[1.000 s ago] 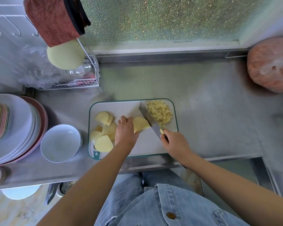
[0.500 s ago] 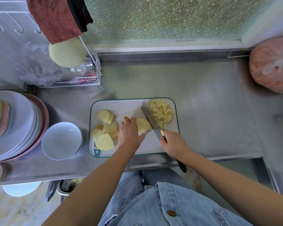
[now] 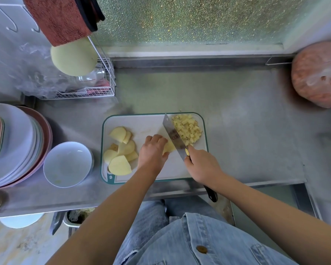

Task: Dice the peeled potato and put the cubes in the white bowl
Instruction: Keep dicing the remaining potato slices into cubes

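A: Where is the potato at this moment?
B: It lies in parts on the cutting board [image 3: 151, 123]. Thick slices [image 3: 120, 150] are at the left side, and a pile of cubes [image 3: 187, 129] is at the far right corner. One potato piece [image 3: 169, 147] is in the middle.
A: And the hands?
B: The left hand [image 3: 152, 153] holds the potato piece down, its fingers [image 3: 157, 138] curled over it. The right hand [image 3: 203, 167] grips the knife [image 3: 173, 134] by its handle. The blade stands at the right side of the piece, between it and the cubes.
A: The white bowl [image 3: 68, 164]?
B: It stands on the desk [image 3: 237, 121], just left of the board and beside a stack of plates [image 3: 13, 146].
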`<act>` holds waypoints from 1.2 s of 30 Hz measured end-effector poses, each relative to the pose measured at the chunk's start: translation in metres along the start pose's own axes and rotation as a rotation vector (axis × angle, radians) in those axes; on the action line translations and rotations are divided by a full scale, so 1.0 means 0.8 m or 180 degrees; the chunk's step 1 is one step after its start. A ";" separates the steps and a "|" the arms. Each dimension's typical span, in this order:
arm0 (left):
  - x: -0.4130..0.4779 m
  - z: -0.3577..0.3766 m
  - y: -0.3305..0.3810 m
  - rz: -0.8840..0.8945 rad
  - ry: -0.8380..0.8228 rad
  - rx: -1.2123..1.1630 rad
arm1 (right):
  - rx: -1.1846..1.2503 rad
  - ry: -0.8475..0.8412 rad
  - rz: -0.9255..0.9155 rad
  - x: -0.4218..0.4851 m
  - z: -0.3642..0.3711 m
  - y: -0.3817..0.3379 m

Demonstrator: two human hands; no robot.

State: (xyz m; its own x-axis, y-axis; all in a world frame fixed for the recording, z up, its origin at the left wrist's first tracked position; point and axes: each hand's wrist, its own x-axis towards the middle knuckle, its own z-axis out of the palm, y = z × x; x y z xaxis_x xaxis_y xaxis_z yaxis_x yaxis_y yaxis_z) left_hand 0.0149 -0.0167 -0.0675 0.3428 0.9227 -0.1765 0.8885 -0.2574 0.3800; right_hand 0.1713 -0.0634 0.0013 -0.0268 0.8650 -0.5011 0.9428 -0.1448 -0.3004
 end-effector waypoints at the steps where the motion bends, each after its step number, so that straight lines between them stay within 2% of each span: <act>1: 0.000 0.000 0.000 0.0000 0.0011 -0.0010 | -0.0018 -0.0020 -0.0021 0.000 0.000 0.000; 10: -0.003 0.003 -0.002 0.0106 0.0062 0.0043 | -0.0208 -0.0034 -0.0105 0.000 0.004 0.001; 20: -0.001 -0.005 0.002 -0.0010 -0.0235 0.0191 | -0.0219 -0.0170 -0.0133 -0.001 0.005 -0.002; 28: 0.000 -0.007 0.002 -0.0041 -0.0341 0.0215 | -0.0080 -0.0058 0.0023 0.015 0.030 -0.006; 36: -0.007 -0.009 -0.003 -0.0071 -0.0244 -0.0144 | 0.0217 0.0190 0.0027 0.030 0.032 -0.001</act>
State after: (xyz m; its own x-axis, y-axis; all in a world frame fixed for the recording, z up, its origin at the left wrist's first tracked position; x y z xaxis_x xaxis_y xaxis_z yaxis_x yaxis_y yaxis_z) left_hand 0.0087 -0.0193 -0.0605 0.3470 0.9029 -0.2537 0.8820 -0.2222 0.4156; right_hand 0.1614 -0.0544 -0.0313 0.0027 0.8904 -0.4551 0.9180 -0.1827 -0.3519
